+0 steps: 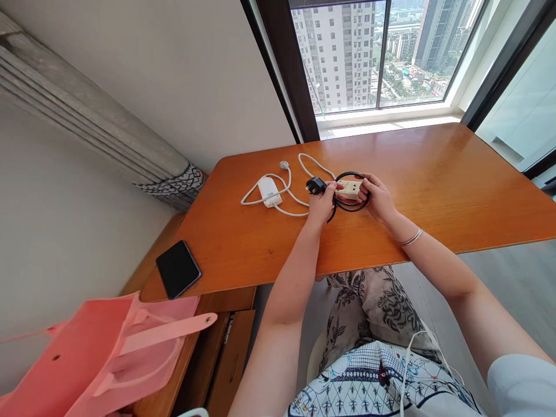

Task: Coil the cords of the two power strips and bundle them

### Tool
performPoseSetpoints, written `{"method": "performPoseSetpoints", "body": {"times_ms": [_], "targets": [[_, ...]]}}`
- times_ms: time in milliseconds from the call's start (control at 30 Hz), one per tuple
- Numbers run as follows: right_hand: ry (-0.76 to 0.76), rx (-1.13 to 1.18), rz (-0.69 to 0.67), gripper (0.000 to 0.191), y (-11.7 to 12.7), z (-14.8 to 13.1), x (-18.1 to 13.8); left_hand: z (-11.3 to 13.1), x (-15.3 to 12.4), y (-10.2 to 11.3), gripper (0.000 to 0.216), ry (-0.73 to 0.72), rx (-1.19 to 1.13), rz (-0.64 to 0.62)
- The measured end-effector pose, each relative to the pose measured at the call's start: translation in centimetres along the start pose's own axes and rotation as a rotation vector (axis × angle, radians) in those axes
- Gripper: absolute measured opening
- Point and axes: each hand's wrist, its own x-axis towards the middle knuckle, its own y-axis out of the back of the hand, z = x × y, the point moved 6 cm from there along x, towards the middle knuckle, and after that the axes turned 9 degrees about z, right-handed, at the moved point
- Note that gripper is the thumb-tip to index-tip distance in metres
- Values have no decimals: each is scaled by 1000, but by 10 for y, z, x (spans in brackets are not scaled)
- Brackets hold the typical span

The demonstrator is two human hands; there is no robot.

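Note:
A black power cord (353, 209) is looped into a coil between my two hands above the wooden table. My left hand (322, 202) pinches the coil near the cord's black plug (315, 185), which points left. On the coil's far side, my right hand (377, 196) has its fingers closed round the loop. Behind the loop, partly covered by it and my fingers, is a cream power strip (348, 189) on a white cable. Left of my hands lies a white power adapter (270, 191) with its white cord (292, 214) and plug (284, 165).
The orange-brown table (243, 249) spans the view below a window (382, 58). A black tablet (178, 269) rests at its front left corner. A pink bag (130, 353) stands beside that corner, near a wooden drawer (232, 359). A white cable (408, 365) hangs over my lap.

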Motion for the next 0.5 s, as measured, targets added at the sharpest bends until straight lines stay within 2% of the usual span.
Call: {"method": "performPoseSetpoints", "body": {"times_ms": [167,500], "targets": [[-41,108,34,9,-3,-3,-2,-5,0,-6,23,99,-93,-41],[-35,186,80,9,0,-2,-3,-6,-6,-10,34,169,28,-117]]}}
